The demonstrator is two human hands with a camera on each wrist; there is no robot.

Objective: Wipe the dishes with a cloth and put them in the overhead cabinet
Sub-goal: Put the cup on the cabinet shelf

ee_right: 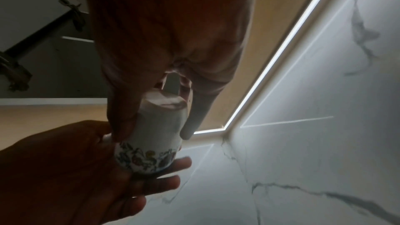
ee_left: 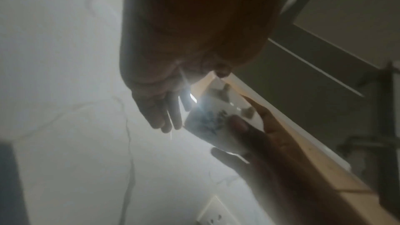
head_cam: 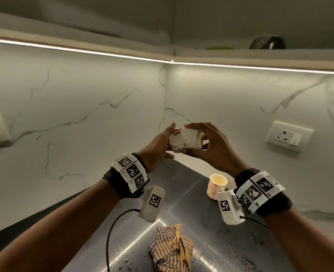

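One steel counter carries one striped cloth and one upright patterned cup — a second, floral cup lies sideways in the air, left hand and right hand both gripping it

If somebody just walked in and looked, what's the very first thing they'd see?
Probably the little flowery white cup held up in the air, sideways, between the left hand and the right hand, in front of the marble wall corner. Next, the bright light strip glowing under the overhead cabinet. Below, a second cup stands on the shiny steel counter, with a striped cloth crumpled nearer.
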